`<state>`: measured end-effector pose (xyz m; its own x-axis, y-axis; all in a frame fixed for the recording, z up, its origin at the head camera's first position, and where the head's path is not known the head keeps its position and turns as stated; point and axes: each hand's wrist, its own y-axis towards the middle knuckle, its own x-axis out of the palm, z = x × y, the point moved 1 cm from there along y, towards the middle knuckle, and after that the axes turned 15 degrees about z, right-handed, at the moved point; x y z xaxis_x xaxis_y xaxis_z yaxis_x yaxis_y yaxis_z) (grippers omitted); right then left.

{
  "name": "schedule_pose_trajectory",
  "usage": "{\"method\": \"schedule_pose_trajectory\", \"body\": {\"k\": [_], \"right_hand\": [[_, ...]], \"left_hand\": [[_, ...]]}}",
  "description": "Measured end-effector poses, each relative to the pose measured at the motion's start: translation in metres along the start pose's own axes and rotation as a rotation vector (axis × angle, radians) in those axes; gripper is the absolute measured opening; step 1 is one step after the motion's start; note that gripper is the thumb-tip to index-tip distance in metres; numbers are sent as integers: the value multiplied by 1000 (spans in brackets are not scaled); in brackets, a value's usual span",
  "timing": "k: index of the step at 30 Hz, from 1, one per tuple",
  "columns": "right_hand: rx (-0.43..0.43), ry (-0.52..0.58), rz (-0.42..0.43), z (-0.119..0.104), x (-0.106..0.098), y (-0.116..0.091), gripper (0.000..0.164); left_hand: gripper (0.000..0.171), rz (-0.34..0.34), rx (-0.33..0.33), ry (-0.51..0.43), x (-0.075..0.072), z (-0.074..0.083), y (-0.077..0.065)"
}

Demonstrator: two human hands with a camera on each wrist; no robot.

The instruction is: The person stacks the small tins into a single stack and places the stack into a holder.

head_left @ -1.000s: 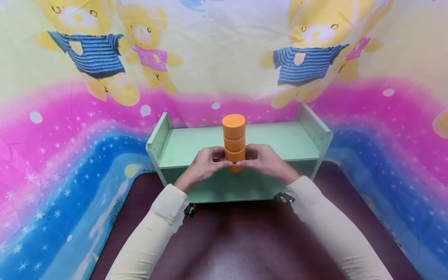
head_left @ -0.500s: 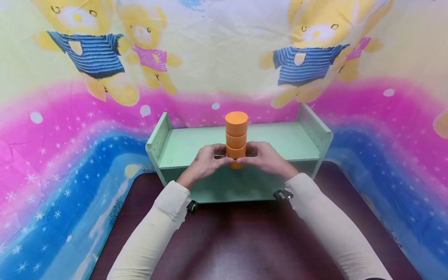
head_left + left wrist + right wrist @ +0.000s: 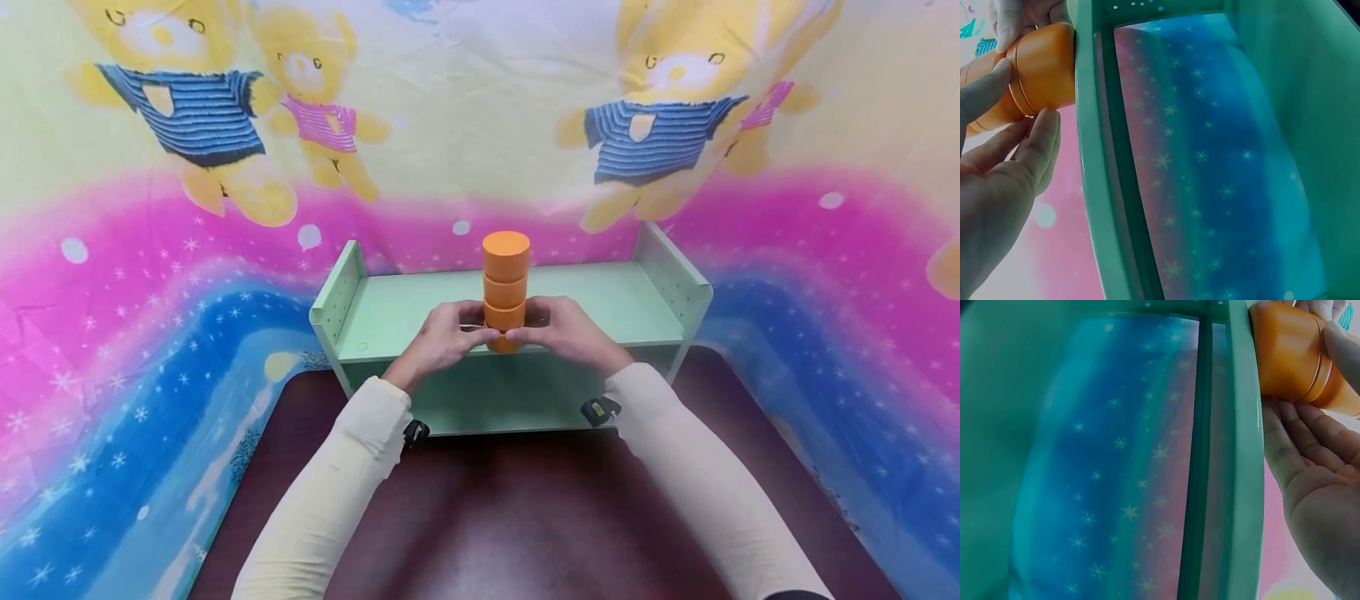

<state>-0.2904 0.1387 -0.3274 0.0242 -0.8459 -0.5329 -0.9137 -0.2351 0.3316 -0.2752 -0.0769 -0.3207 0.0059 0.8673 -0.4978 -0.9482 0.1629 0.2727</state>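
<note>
A tall upright stack of several orange cylinders (image 3: 506, 287) stands between both hands at the front edge of the green shelf's upper board (image 3: 420, 304). My left hand (image 3: 446, 335) grips the lower part of the stack from the left, thumb in front. From the right, my right hand (image 3: 564, 332) grips the same part, its thumb nearly meeting the other. In the left wrist view, the lowest orange cylinder (image 3: 1047, 65) is right beside the shelf board; whether it touches cannot be told. The right wrist view shows the same cylinder (image 3: 1288, 353) close to the board.
The green shelf unit has raised side panels (image 3: 675, 267) and a lower compartment (image 3: 502, 392) under the upper board. It stands on a dark reddish-brown table (image 3: 495, 517). A cloth printed with bears (image 3: 465, 125) hangs behind and along both sides.
Both hands have moved slightly forward with the orange stack, over the upper board's front edge. The grip looks the same.
</note>
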Motion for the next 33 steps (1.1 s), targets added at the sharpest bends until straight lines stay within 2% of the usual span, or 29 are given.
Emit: {"method": "schedule_pose_trajectory", "body": {"k": [12, 33], "right_hand": [[16, -35, 0, -1, -1, 10, 53], [31, -65, -15, -1, 0, 24, 53]], "left_hand": [[47, -1, -9, 16, 0, -1, 11], [51, 26, -38, -6, 3, -4, 18]]}}
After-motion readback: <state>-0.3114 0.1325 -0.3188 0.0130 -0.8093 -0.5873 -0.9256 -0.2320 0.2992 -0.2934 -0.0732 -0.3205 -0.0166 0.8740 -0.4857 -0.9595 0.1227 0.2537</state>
